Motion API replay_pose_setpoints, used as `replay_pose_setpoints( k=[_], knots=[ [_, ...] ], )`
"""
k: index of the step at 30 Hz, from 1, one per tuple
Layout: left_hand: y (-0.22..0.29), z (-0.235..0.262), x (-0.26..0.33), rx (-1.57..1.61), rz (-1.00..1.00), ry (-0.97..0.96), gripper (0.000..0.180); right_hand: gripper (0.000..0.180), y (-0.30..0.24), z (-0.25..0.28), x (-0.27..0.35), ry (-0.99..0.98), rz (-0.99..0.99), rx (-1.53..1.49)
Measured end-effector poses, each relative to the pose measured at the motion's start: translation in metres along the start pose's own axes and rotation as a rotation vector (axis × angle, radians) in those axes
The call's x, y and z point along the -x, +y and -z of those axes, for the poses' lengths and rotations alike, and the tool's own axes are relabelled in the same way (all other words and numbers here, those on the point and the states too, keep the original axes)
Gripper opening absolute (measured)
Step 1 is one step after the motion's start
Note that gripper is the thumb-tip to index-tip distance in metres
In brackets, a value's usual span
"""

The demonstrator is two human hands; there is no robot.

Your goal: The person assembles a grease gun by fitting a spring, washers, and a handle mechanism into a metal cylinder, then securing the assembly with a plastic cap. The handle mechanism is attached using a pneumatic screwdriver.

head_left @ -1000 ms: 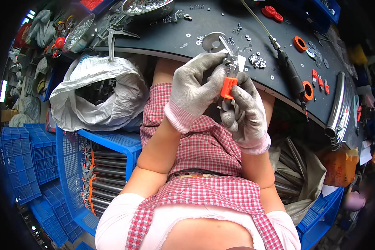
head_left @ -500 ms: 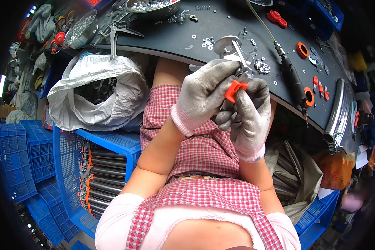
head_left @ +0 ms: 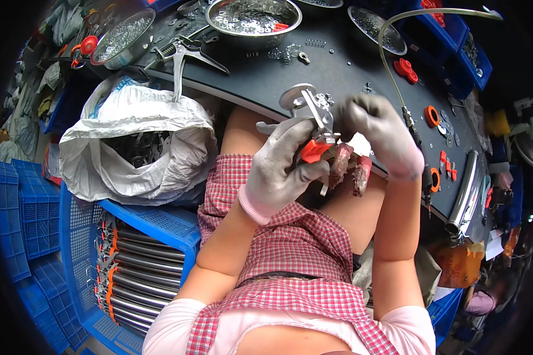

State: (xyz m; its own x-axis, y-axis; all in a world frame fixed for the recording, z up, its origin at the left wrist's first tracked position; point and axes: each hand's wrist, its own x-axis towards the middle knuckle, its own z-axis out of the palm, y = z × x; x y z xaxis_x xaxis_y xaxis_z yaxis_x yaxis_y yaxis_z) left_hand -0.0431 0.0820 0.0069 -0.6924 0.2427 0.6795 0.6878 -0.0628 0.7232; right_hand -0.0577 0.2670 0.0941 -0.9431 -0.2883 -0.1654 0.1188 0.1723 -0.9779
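Observation:
My gloved left hand (head_left: 284,163) is closed around a metal clamp part (head_left: 318,112) with a flat bar and a round disc (head_left: 294,97) at its top. A small orange plastic piece (head_left: 315,151) sits at the lower end of that part, by my thumb. My gloved right hand (head_left: 382,133) is to the right of it, over the table edge, apart from the part. Its fingers look curled but are smeared by motion, so what they hold, if anything, is unclear. Between the hands hang two worn, reddish wrapped handles (head_left: 340,163), perhaps of one tool.
A black table (head_left: 260,77) bears metal bowls (head_left: 253,36) of small parts, a hand clamp (head_left: 183,59), springs, orange rings (head_left: 432,116) and a dark air screwdriver (head_left: 423,160) on a hose. A white sack (head_left: 177,160) rests on a blue crate (head_left: 151,219) of metal tubes.
My right hand has left the orange piece and moved right and up. My left hand keeps the clamp part, now slightly lower. The wrapped handles have come into sight. The view has shifted.

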Motion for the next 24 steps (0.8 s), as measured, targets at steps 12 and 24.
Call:
replay_pose_setpoints(
  k=[12,24],
  knots=[
    [-0.030,0.020,0.009,0.428,0.415,0.303,0.055,0.035,0.029,0.044,-0.148,0.300,-0.180,1.373],
    [-0.029,0.010,-0.008,-0.347,0.137,-0.055,0.105,0.013,0.002,0.040,-0.051,0.145,0.391,0.509]
  ],
)
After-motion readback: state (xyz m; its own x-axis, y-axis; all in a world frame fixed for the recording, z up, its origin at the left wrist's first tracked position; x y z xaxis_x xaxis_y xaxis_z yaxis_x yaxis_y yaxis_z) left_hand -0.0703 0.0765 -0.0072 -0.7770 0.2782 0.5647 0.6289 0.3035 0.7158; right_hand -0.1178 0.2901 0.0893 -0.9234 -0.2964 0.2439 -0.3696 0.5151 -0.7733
